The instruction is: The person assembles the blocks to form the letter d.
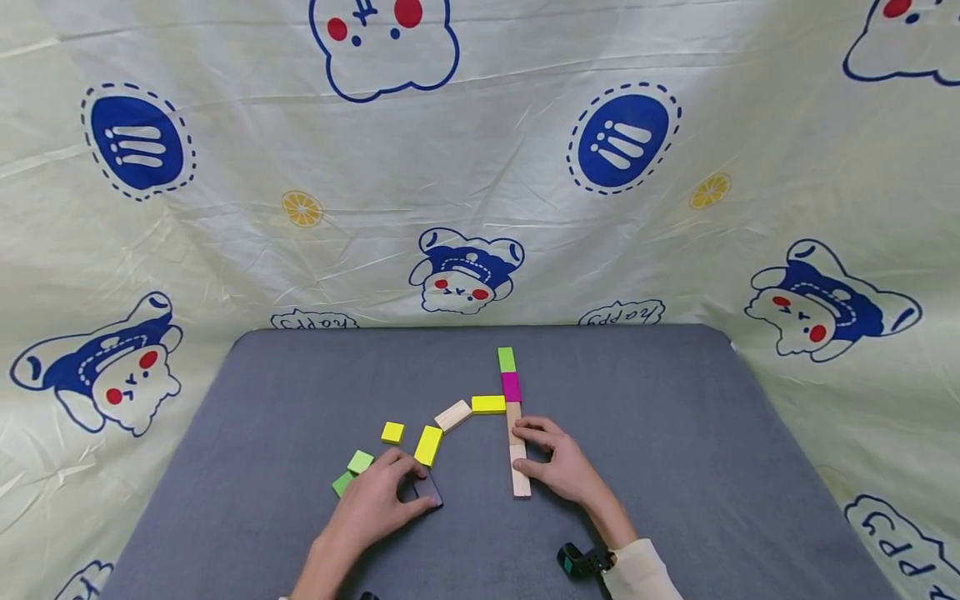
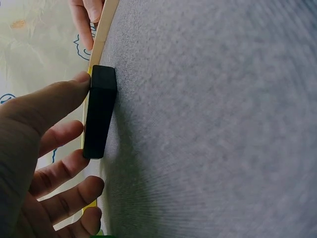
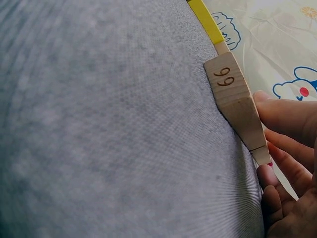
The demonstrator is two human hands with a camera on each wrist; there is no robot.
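"Can you read anything from over here?"

"A number, marked in brown on the near face of the pale wooden block [image 3: 225, 77]. It's 99 as the right wrist view turns it; the other way up, it'd be 66."

"And that cloth backdrop [image 1: 480, 167] behind the table?"

"I make out 'happy' inside the cloud outline [image 1: 621, 313] right of centre, and again in its twin [image 1: 315, 321] on the left, low down on the cloth."

"What about the big cloud [image 1: 900, 537] at far right?"

"Slanted lettering, 'ppy' at best."

"Those dark blue badges [image 1: 618, 140]?"

"Just white bars and dots, no letters."
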